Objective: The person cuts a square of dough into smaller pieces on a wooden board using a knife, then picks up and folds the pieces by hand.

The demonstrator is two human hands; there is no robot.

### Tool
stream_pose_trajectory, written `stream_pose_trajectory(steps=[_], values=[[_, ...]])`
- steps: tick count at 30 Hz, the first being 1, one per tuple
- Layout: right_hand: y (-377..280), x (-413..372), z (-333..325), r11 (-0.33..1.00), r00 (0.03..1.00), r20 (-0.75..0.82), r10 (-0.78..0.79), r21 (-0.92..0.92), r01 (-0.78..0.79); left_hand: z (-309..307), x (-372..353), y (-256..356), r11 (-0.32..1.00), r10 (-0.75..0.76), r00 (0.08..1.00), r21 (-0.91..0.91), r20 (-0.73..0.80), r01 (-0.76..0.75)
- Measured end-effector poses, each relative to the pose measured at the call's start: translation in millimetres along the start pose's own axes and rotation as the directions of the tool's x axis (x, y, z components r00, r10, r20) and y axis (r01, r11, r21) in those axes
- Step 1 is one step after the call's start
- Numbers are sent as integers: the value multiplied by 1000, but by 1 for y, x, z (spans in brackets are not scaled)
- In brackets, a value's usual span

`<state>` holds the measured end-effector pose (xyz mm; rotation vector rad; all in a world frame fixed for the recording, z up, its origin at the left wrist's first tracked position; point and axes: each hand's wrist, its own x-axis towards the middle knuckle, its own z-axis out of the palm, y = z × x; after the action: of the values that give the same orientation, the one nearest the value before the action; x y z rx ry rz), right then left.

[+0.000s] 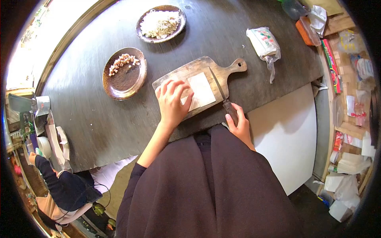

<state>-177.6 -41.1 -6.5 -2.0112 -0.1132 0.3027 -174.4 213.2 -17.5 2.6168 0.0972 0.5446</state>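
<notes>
I see a dark grey wooden tabletop [190,43], a glossy brown round plate [129,81] with pinkish-brown pieces [124,62], and a white plastic packet [264,41] printed green and red.

Wearer's clothing, lower centre of frame: a loose drape [246,190], very dark brown, close to black. Cloth matte, plain, one colour throughout; wide soft folds run down to the bottom edge. Near the middle, a narrow opening between two panels shows a darker inner layer [203,148]. Left sleeve [134,178], lower left of centre: long, blackish, slightly bluer than the drape, its end on the forearm. Right sleeve hidden under cloth. Left hand [174,97] and right hand [239,123] both bare, wrists too.
</notes>
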Motion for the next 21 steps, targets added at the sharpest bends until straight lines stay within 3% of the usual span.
stream_pose_trajectory(steps=[4,19,21], values=[[3,-1,1,987,989,13,-144,-68,145,4,-14,1,998,61,998,13,-3,-61],[-15,-5,6,986,994,11,-109,-124,109,7,-9,-3,998,52,999,-41,17,-51],[-19,-7,9,985,993,30,-114,-127,117,8,-3,-2,994,103,994,-45,32,-102]])
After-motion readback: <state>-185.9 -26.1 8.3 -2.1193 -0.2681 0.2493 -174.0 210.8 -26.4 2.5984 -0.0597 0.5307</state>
